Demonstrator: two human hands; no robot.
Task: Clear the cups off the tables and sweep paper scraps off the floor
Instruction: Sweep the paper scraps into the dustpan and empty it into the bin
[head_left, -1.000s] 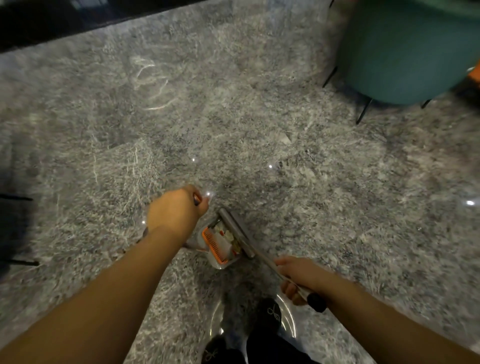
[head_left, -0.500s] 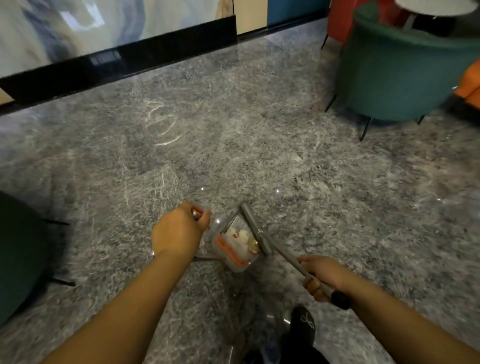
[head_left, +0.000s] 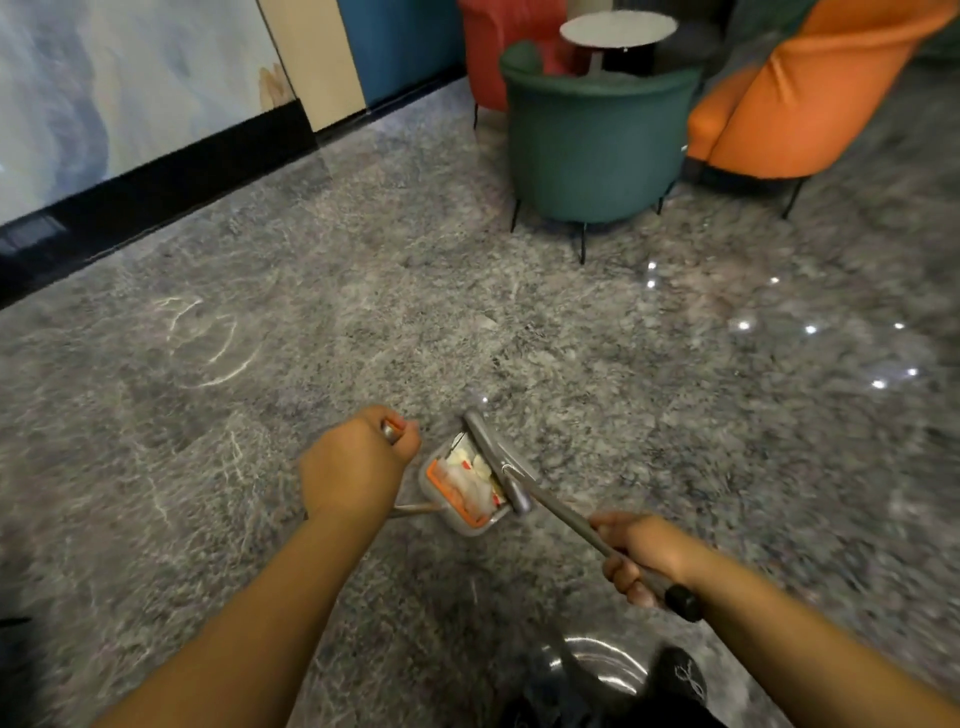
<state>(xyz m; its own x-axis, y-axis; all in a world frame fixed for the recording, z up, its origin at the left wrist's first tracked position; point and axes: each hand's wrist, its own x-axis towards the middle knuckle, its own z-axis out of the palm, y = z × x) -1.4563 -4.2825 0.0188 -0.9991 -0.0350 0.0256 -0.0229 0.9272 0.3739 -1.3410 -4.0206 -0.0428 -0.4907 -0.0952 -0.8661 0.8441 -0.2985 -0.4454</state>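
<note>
1. Two bare hands work low over a grey speckled floor (head_left: 519, 322), seen from above by a head camera.
2. Left hand (head_left: 358, 462) is curled in a fist around the top of the dustpan handle (head_left: 390, 431); a bit of metal and orange shows between thumb and fingers.
3. Dustpan (head_left: 462, 488) sits near the floor just right of that hand; whether it touches the floor cannot be told. It is a grey tray with an orange comb edge.
4. Paper scraps (head_left: 470, 475), white with bits of red, lie piled inside the dustpan.
5. Right hand (head_left: 641, 553) wraps its fingers around the broom stick (head_left: 566, 519), near the black cap at the stick's end.
6. Broom head (head_left: 493, 460), a grey bar, lies across the dustpan's right edge, touching it.
7. One green chair (head_left: 592, 140) stands ahead and to the right on thin black legs, well apart from the dustpan.
8. Round table (head_left: 618, 26) stands just behind the green chair; its top is pale, and any cups on it cannot be made out.
9. Orange chair (head_left: 810, 98) is to the far right; a red chair (head_left: 493, 47) is behind the green one.
10. Wall (head_left: 130, 78) with a black skirting runs along the left.
11. Dark shoes (head_left: 680, 675) show at the bottom edge, beside a bright reflection on the floor.
</note>
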